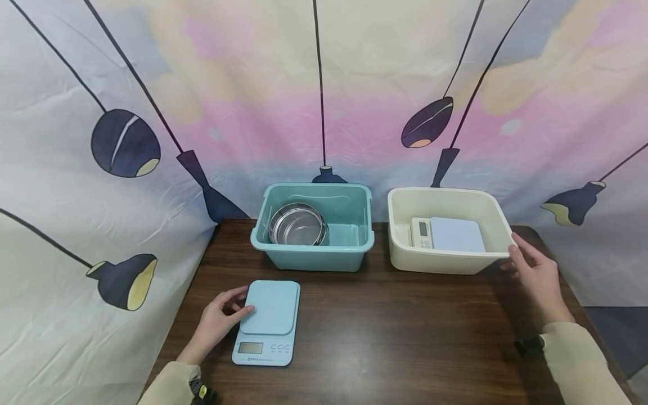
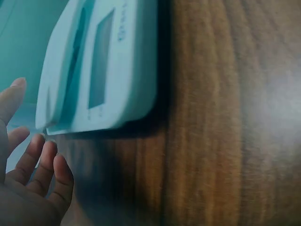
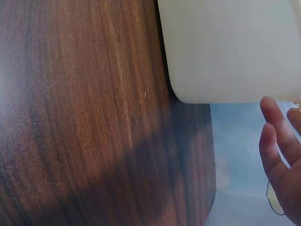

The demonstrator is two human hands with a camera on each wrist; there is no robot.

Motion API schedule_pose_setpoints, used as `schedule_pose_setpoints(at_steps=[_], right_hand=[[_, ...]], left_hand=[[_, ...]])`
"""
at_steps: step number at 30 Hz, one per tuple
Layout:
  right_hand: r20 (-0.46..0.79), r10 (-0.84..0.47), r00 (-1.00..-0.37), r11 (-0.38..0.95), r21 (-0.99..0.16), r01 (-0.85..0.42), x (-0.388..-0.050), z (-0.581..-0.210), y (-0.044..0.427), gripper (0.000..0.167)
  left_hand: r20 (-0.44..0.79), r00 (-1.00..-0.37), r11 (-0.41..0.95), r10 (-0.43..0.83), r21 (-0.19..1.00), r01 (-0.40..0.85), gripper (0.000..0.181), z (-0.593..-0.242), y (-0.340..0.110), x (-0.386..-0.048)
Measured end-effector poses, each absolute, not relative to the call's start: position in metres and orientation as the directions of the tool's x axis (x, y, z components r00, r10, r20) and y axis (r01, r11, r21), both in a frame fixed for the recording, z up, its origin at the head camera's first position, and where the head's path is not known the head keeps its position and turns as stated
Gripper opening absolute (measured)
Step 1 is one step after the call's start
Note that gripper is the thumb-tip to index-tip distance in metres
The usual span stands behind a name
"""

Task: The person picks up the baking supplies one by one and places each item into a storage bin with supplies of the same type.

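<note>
A light-blue kitchen scale (image 1: 270, 308) lies flat on the table, its display toward the person. At its left edge is my left hand (image 1: 215, 323), thumb reaching over the platform and the other fingers beside the edge. In the left wrist view, the fingers of that hand (image 2: 40, 174) are loosely bent near the scale (image 2: 113, 84). My right hand (image 1: 539, 278) touches the right end of a cream basin (image 1: 440, 263), fingertips at its rim. The right wrist view shows extended fingers (image 3: 277, 141) by the basin's end; the thumb is hidden there.
Inside the cream basin lie a white scale (image 1: 457, 234) and a small cream device with a display (image 1: 422, 232). A teal basin (image 1: 314, 260) to its left holds round metal sieves (image 1: 297, 225). A patterned cloth (image 1: 263, 112) hangs behind the brown wooden table (image 1: 395, 332).
</note>
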State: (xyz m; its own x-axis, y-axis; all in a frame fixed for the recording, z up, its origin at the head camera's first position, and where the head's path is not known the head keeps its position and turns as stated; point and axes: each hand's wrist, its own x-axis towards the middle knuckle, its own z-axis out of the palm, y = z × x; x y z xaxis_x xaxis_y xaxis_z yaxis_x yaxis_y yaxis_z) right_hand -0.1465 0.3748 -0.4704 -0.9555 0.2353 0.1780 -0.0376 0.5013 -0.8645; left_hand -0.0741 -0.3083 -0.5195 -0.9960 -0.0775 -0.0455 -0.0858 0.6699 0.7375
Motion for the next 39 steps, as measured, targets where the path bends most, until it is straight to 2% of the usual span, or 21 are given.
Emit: schedule_pose_setpoints(at_steps=[16, 39], right_hand=[[0.177, 0.238, -0.955, 0.502, -0.864, -0.035, -0.147, -0.472, 0.375, 0.057], [0.163, 0.259, -0.952, 0.52, -0.854, -0.004, -0.147, -0.474, 0.374, 0.056]], left_hand=[[-0.138, -0.986, 0.662, -0.099, 0.73, -0.169, 0.061, -0.533, -0.309, -0.058], [-0.159, -0.97, 0.682, -0.183, 0.69, -0.242, 0.038, -0.531, -0.305, -0.044]])
